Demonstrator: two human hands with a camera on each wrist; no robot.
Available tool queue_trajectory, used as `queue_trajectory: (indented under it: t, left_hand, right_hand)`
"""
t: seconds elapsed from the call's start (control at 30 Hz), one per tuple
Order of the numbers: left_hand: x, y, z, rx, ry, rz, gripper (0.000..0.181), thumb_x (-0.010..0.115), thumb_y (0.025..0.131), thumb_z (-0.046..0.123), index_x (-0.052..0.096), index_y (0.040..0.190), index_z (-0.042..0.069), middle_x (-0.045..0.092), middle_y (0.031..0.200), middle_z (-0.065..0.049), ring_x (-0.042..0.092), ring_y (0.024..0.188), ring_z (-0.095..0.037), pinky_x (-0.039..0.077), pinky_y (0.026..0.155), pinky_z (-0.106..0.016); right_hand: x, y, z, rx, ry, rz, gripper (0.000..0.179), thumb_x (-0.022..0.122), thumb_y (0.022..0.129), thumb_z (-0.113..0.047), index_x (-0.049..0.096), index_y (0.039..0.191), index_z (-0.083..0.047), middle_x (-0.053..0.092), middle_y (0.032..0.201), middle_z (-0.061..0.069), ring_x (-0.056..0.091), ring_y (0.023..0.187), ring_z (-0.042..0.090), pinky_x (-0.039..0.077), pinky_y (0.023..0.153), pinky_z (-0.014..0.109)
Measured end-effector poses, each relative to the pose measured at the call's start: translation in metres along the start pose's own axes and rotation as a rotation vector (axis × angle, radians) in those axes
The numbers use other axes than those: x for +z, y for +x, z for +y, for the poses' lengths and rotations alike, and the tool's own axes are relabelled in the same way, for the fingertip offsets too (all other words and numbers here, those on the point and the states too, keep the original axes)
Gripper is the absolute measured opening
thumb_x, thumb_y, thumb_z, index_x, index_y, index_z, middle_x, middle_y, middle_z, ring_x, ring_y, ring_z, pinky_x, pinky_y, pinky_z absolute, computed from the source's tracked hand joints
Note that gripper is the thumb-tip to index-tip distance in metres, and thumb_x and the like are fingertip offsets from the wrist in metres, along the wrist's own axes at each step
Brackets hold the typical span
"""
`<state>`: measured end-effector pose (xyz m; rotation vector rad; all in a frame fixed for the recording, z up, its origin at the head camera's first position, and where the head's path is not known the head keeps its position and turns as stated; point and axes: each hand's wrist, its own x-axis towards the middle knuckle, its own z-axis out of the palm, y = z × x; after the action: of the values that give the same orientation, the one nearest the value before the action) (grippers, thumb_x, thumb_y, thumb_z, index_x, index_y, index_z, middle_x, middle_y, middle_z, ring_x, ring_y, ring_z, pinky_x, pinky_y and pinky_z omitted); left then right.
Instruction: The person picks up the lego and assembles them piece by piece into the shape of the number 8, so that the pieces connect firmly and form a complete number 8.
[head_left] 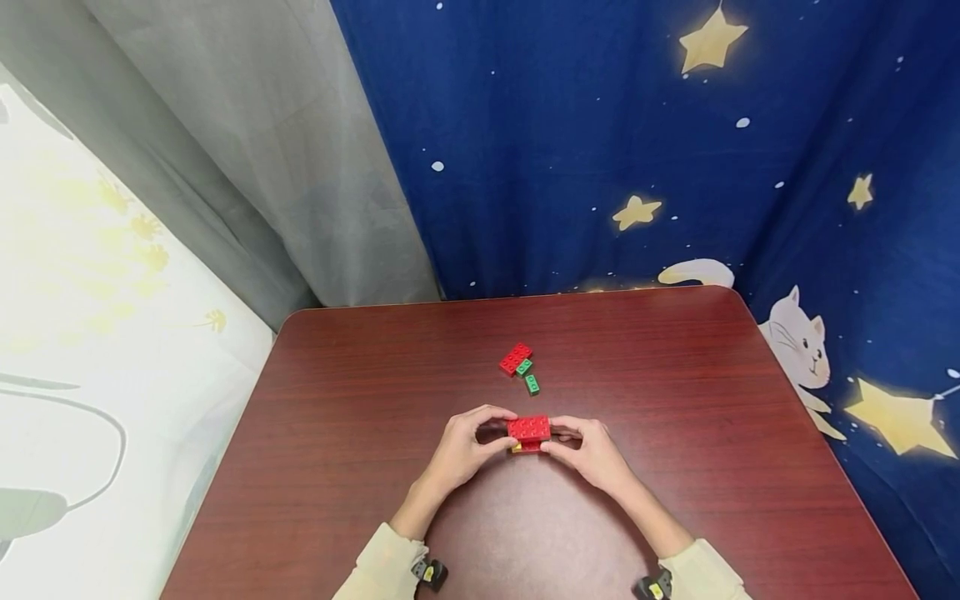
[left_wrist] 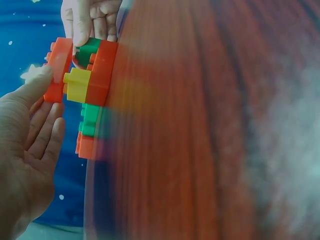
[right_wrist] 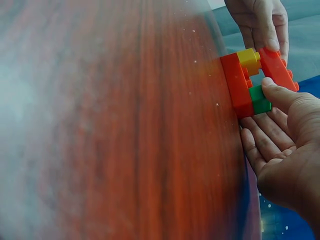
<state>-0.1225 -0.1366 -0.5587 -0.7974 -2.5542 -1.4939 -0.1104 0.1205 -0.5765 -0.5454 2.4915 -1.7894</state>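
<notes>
An upper red brick (head_left: 529, 427) is pinched between the thumb and fingers of my left hand (head_left: 468, 446). Beneath it, a lower red brick (left_wrist: 102, 75) sits on the table, bearing a yellow brick (left_wrist: 78, 85) at its left end and a green brick (right_wrist: 260, 100) at its right end. In the right wrist view the upper brick is tilted over these two, close to the yellow one's stud. My right hand (head_left: 592, 454) grips the green brick end, its thumb on that brick and its fingers behind.
Beyond the hands on the brown table (head_left: 360, 375) lie another red brick (head_left: 513, 358), a small green brick (head_left: 524, 367) beside it, and a second small green brick (head_left: 532, 385) nearer me. A blue starry curtain (head_left: 540, 167) hangs behind the table's far edge.
</notes>
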Motion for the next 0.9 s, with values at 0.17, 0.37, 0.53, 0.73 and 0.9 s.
queue_trajectory:
  t: [0.17,0.37,0.53,0.73,0.9]
  left_hand:
    - [0.0022,-0.0021,0.0019,0.002,0.004,0.003,0.036,0.091,0.085,0.017,0.076,0.118,0.017,0.076,0.109,0.008,0.074,0.098,-0.004,0.061,0.086,-0.031]
    - [0.0037,-0.0025,0.0014,0.037,0.024,0.018,0.038,0.093,0.083,0.018,0.076,0.117,0.016,0.076,0.108,0.007,0.074,0.096,-0.006,0.062,0.083,-0.034]
    - [0.004,-0.0032,0.0013,0.043,0.034,0.024,0.037,0.093,0.083,0.019,0.077,0.116,0.015,0.076,0.107,0.008,0.074,0.095,-0.006,0.062,0.081,-0.035]
    - [0.0051,-0.0042,0.0009,0.068,0.051,0.043,0.037,0.094,0.081,0.018,0.077,0.115,0.014,0.077,0.108,0.005,0.076,0.095,-0.012,0.062,0.081,-0.035]
    - [0.0055,-0.0051,0.0007,0.072,0.084,0.049,0.038,0.094,0.08,0.018,0.077,0.115,0.014,0.077,0.109,0.005,0.075,0.098,-0.012,0.061,0.083,-0.035]
  right_hand:
    - [0.0002,-0.0002,0.0046,-0.005,0.013,-0.003,0.035,0.088,0.088,-0.01,0.077,0.119,0.001,0.079,0.109,0.012,0.078,0.095,0.025,0.062,0.082,0.032]
    - [0.0004,-0.0004,0.0067,-0.01,0.003,0.003,0.034,0.088,0.088,-0.009,0.077,0.119,0.0,0.079,0.109,0.012,0.078,0.095,0.022,0.062,0.082,0.032]
    - [0.0009,0.0002,0.0078,-0.026,-0.003,0.011,0.032,0.088,0.088,-0.008,0.078,0.118,-0.001,0.08,0.109,0.012,0.077,0.094,0.017,0.062,0.081,0.031]
    - [0.0014,0.0,0.0076,-0.032,-0.001,0.016,0.032,0.088,0.087,-0.007,0.078,0.118,-0.001,0.08,0.108,0.012,0.077,0.094,0.018,0.062,0.08,0.031]
    - [0.0015,-0.0005,0.0068,-0.01,0.01,0.008,0.035,0.089,0.087,-0.01,0.078,0.119,-0.001,0.079,0.11,0.011,0.077,0.095,0.023,0.063,0.082,0.036]
